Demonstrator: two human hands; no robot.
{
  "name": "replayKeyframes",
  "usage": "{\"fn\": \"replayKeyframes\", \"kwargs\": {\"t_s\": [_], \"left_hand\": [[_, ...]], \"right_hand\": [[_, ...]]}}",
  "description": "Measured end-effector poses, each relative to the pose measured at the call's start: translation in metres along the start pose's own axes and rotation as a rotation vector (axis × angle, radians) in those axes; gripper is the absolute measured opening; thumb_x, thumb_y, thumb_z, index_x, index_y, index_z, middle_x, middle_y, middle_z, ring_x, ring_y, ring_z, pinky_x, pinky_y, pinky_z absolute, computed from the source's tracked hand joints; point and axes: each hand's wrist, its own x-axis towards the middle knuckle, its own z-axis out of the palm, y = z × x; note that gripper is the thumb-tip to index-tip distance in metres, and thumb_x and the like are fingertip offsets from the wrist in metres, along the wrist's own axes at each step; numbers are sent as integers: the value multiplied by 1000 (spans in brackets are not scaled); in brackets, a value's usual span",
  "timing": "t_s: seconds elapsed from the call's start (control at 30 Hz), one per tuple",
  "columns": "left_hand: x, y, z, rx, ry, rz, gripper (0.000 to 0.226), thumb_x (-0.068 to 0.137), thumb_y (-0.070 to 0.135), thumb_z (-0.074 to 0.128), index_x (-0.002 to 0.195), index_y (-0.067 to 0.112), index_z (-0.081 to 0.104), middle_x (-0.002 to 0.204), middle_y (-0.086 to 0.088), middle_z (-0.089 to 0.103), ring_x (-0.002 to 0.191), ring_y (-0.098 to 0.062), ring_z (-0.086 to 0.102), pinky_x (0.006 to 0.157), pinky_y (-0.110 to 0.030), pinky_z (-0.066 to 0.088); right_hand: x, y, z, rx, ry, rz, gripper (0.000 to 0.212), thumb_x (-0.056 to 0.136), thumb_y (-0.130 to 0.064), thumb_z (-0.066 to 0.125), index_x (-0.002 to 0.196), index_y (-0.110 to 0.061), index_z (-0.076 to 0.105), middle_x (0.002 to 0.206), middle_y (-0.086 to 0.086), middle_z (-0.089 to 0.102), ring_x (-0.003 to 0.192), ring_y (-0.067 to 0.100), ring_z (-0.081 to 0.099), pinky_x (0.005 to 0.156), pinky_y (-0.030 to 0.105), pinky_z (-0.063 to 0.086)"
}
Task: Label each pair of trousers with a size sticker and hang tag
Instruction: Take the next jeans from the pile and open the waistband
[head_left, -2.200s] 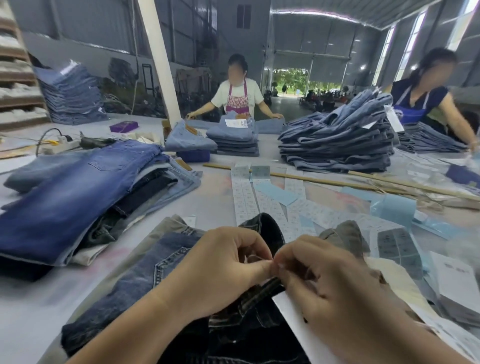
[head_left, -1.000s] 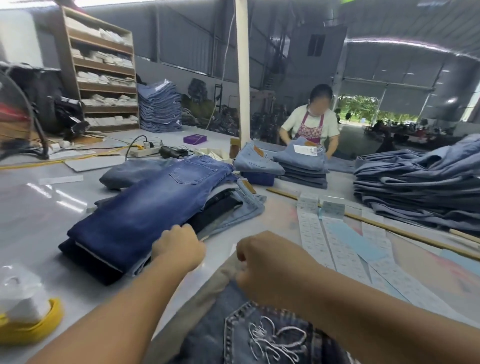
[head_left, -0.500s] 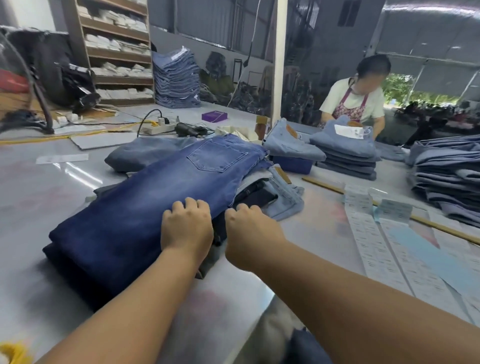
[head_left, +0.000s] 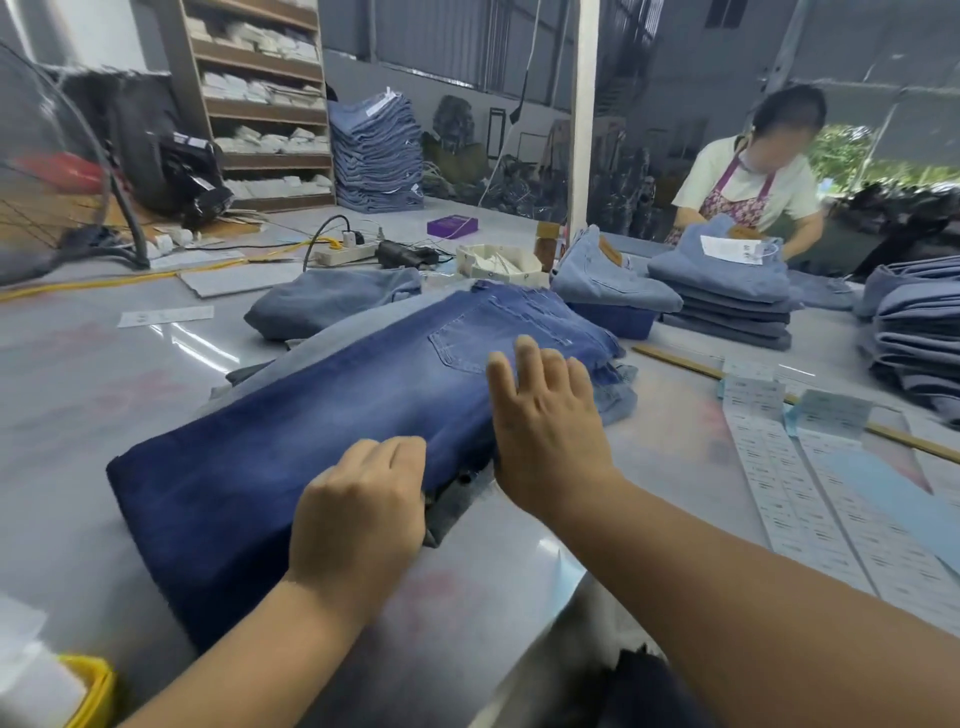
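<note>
The dark blue jeans (head_left: 332, 415) lie folded on top of a pile on the grey table (head_left: 78, 389). The left hand (head_left: 358, 512) grips their near edge with curled fingers. The right hand (head_left: 545, 421), curled before, now lies flat on them

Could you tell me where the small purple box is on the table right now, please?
In the head view the purple box lies far back on the table, about centre, just beyond the white power strip and left of the white pillar.
</note>
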Motion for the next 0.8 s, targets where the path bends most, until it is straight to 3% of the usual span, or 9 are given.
{"fn": "replayKeyframes", "kwargs": {"t_s": [0.07,0.13,0.23,0.37,0.5,0.6,0.67,0.73,0.8], "left_hand": [[-16,0,-7,-39,43,63,21,70,0,50,78,5,69,62,-4,59,54,-28,58,40,-32,44],[-26,0,-11,-62,39,116,25,71,2,49,83,4,71,69,-5,63,57,-28,61,43,-34,50],[-34,6,-16,-72,-51,143,32,66,9,46,84,5,71,74,-6,65,59,-28,61,46,-35,52],[-32,12,-21,-56,-162,122,46,57,11,74,102,1,74,96,-14,73,74,-32,70,59,-36,60],[-10,9,-48,-182,-104,-5,39,64,7,62,100,5,75,89,-9,74,72,-28,72,59,-33,58],[18,15,-81,-333,1,-110,48,62,8,57,107,8,74,97,-10,75,84,-31,72,70,-35,56],[36,27,-104,-458,107,-124,48,64,5,56,109,7,72,103,-9,74,92,-28,71,83,-33,49],[50,45,-129,-596,201,-121,48,68,10,48,110,7,71,105,-2,71,95,-14,66,88,-17,45],[57,68,-153,-691,285,-98,45,68,5,53,110,5,70,101,5,65,92,1,56,88,-2,37]], "right_hand": [[-2,2,-4,-51,-83,-128,64,81,-24,63,137,-15,35,147,15,29,130,38,32,112,50,23],[-10,2,-7,-41,-139,-261,38,84,-21,60,121,-16,50,128,10,48,116,33,46,93,39,36],[-24,1,-11,-28,-230,-325,21,89,-11,52,109,-14,57,112,7,60,103,32,56,67,34,33],[-31,-3,-26,-31,-217,-361,16,89,-9,50,102,-15,59,105,6,65,96,32,63,63,33,34],[-32,0,-63,22,-87,-334,16,88,-13,50,101,-16,59,103,6,67,90,33,66,54,29,28],[-43,3,-100,55,85,-265,17,84,-16,53,101,-16,58,100,5,67,86,33,66,57,31,33],[-60,8,-124,73,223,-215,21,72,-15,66,92,-12,61,84,6,67,70,32,67,50,30,35],[-81,16,-143,106,381,-171,33,60,-15,73,92,-9,66,75,5,66,58,30,64,42,27,39],[-105,26,-156,146,454,-94,52,59,-17,79,108,-10,63,87,6,69,67,30,65,45,30,45]]}}
